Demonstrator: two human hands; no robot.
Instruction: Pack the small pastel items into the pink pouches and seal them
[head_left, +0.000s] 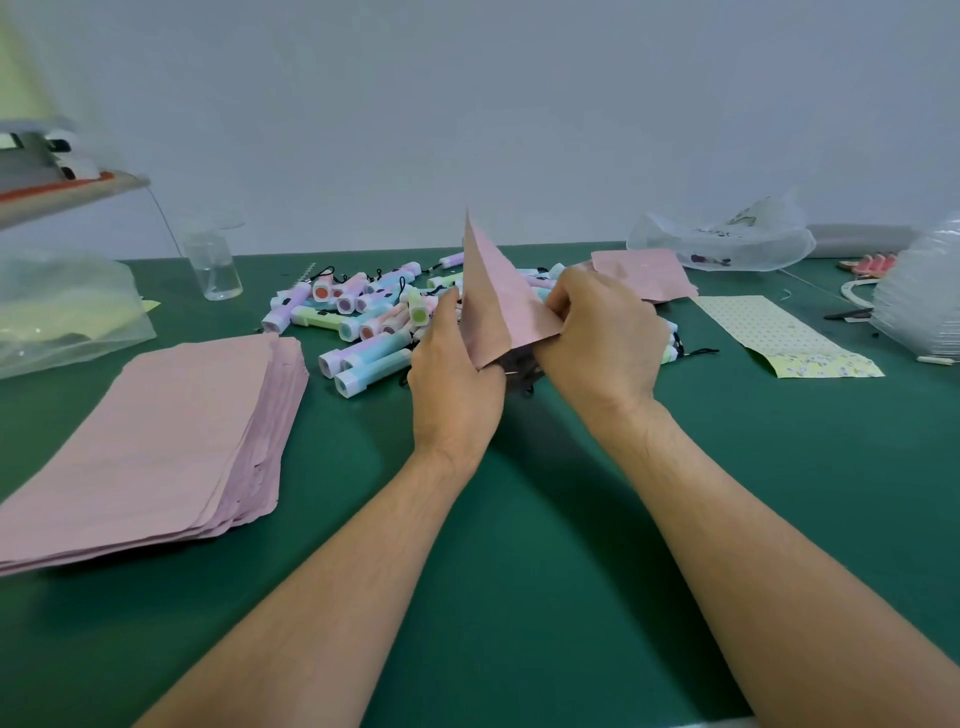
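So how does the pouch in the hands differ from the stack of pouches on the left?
The held pouch is a single piece raised off the table, one corner pointing up; the stack is many pouches lying flat on it. The left hand and right hand grip the held pouch at its lower edge; nothing touches the stack. Both are the same pink.

Both bare forearms are extending forward and converging. The left hand (457, 374) is pinching the pink pouch (493, 291) at its lower edge; the right hand (597, 338) is gripping its opposite side, fingers (563, 304) curled.
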